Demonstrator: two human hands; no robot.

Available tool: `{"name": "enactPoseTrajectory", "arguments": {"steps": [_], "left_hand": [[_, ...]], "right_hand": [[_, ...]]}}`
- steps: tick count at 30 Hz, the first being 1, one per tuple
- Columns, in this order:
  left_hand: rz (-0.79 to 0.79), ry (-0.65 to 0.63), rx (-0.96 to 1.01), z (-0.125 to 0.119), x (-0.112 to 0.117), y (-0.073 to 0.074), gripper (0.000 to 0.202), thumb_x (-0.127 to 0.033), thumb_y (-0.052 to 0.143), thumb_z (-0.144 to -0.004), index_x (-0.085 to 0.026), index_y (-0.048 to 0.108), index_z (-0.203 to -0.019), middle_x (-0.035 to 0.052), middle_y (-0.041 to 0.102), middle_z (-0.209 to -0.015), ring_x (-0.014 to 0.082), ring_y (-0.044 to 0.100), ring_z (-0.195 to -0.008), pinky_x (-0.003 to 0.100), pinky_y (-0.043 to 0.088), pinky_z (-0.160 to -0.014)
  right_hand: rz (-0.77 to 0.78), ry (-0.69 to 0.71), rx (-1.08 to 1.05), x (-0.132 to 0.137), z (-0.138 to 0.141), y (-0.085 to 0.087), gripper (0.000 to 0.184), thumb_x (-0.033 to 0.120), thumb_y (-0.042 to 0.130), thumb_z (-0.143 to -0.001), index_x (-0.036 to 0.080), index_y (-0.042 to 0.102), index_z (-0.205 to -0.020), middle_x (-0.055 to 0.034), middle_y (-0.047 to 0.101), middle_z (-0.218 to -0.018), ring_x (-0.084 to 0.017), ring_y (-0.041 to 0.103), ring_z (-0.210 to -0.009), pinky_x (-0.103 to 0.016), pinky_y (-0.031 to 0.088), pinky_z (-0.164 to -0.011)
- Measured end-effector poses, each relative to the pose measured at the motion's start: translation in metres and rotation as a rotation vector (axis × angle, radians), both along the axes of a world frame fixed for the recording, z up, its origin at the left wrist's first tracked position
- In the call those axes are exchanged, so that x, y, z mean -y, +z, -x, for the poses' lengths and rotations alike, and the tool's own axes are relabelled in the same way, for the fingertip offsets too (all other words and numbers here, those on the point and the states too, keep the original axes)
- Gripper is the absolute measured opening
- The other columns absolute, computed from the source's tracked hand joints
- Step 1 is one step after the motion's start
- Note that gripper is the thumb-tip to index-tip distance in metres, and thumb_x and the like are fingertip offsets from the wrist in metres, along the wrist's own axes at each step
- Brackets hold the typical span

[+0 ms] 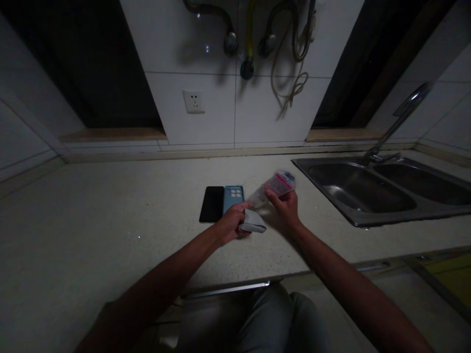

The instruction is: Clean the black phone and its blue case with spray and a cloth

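Observation:
My left hand [232, 223] is closed on a folded grey cloth [252, 220], with its index finger stretched toward a clear plastic bag. My right hand [286, 206] grips that clear plastic bag [262, 195], which has a pink band and something dark at its far end; its contents are too dim to make out. Just beyond my left hand, a blue phone case [232, 196] with camera cut-outs lies on the counter. Against its left side lies a phone [212, 205], its dark face up.
A double steel sink [353, 215] with a faucet [397, 115] is set into the counter [110, 220] at right. On the tiled wall are a power socket [193, 102], hoses and a looped cord [294, 90]. A drawer handle [231, 289] runs below the front edge.

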State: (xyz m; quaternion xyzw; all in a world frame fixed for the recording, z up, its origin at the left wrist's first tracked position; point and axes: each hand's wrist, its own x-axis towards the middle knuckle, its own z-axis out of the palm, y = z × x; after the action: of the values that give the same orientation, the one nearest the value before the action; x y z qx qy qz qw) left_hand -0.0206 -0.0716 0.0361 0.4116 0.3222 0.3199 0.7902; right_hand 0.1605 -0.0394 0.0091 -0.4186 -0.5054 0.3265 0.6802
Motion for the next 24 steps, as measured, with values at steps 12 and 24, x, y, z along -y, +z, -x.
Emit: {"name": "enactPoseTrajectory", "arguments": {"steps": [12,24], "left_hand": [[-0.035,0.003,-0.047,-0.001,0.003,-0.009,0.061,-0.011,0.049,-0.052,-0.018,0.056,-0.112,-0.0079,0.046,-0.06,0.0056,0.039,-0.039,0.015,0.023,-0.04],[-0.157,0.099,-0.172,0.003,-0.006,0.001,0.085,-0.001,0.049,-0.055,-0.015,0.046,-0.14,0.0001,0.063,-0.08,0.0105,0.058,-0.056,0.022,0.045,-0.051]], "right_hand": [[-0.054,0.046,0.187,-0.005,-0.004,-0.016,0.037,0.047,0.08,-0.073,0.021,0.068,-0.096,-0.006,0.075,-0.083,-0.023,0.07,-0.078,-0.036,0.058,-0.072],[0.029,-0.277,0.187,-0.024,-0.032,-0.007,0.054,0.053,0.081,-0.065,0.02,0.062,-0.104,-0.007,0.071,-0.093,-0.024,0.066,-0.083,-0.042,0.054,-0.08]]}}
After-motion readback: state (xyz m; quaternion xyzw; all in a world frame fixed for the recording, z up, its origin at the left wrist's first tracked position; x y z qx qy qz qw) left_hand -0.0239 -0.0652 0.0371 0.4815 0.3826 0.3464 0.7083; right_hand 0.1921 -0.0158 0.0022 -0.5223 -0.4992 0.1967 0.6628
